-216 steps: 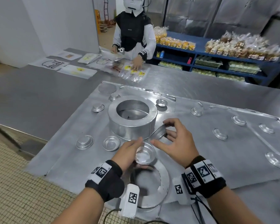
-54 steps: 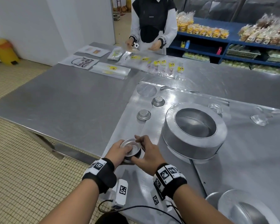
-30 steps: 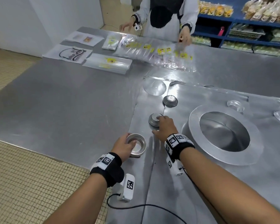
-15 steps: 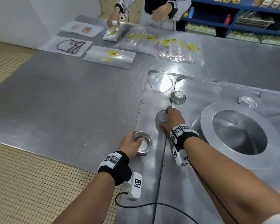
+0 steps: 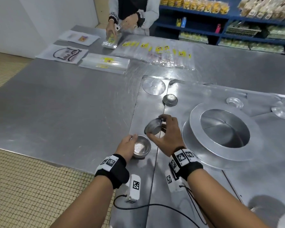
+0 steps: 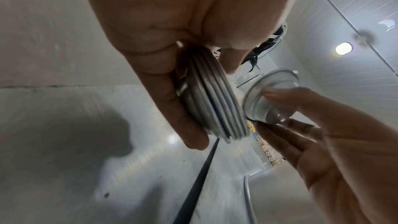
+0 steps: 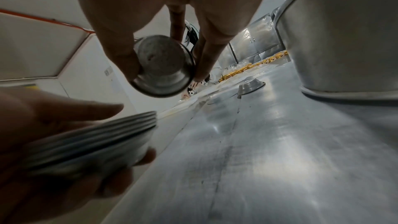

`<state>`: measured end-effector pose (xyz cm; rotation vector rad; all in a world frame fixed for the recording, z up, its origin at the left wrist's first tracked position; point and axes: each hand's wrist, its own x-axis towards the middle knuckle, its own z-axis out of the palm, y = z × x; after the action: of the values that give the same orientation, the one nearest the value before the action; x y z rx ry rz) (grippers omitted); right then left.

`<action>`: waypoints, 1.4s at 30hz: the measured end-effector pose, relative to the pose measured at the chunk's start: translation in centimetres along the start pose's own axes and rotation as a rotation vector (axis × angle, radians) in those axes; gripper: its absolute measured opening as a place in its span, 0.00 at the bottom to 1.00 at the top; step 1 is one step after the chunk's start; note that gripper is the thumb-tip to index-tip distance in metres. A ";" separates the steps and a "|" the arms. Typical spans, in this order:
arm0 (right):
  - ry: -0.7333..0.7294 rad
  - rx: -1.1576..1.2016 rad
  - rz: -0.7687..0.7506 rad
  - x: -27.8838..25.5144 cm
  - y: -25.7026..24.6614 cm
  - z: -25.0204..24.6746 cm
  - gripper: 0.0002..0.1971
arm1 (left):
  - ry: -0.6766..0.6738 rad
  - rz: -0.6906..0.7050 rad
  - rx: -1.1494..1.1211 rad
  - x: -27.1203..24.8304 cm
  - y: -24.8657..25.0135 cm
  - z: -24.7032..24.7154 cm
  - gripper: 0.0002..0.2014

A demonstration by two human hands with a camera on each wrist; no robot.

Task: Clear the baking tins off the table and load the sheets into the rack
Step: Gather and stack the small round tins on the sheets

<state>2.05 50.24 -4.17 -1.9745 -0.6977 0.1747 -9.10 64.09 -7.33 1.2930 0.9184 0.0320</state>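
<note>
My left hand (image 5: 127,148) grips a nested stack of several small round tins (image 5: 141,148) (image 6: 212,101) (image 7: 90,139) just above the metal baking sheet (image 5: 148,111). My right hand (image 5: 166,132) pinches one small tin (image 5: 153,128) (image 7: 162,65) (image 6: 264,94) by its rim, tilted on edge in the air, close above and right of the stack. Another small tin (image 5: 170,99) (image 7: 251,85) sits upside down on the sheet farther back. A large round ring-shaped tin (image 5: 224,134) (image 7: 344,31) stands to the right of my hands.
Two clear small cups (image 5: 234,102) (image 5: 280,110) lie on the sheets at the far right. A flat metal disc (image 5: 153,86) lies at the sheet's far corner. Across the steel table (image 5: 64,104) a person (image 5: 132,15) handles plastic bags (image 5: 163,53). Blue shelves (image 5: 229,22) stand behind.
My right hand has lifted the small tin off the sheet and brought it back toward the stack. The left hand still grips the stack, shifted slightly.
</note>
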 end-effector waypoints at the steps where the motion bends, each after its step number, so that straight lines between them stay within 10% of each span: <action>1: 0.002 0.043 -0.018 -0.8 -0.4 -0.2 0.36 | -0.004 -0.009 -0.017 0.0 -0.1 0.1 0.27; 5: -0.067 0.133 -0.038 -3.3 -1.0 -0.4 0.35 | -0.065 -0.047 -0.031 -1.3 0.8 0.6 0.37; 25: -0.479 0.003 0.073 -1.6 0.5 0.6 0.36 | -0.037 -0.004 -0.083 -0.1 1.2 0.5 0.11; 42: -0.187 -0.783 0.256 15.9 6.4 0.7 0.28 | -0.017 -0.003 -0.063 5.5 3.3 -0.1 0.10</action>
<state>17.40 57.23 -7.34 -2.8294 -0.6882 0.2718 -4.00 67.95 -7.74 1.2318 0.8980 0.0476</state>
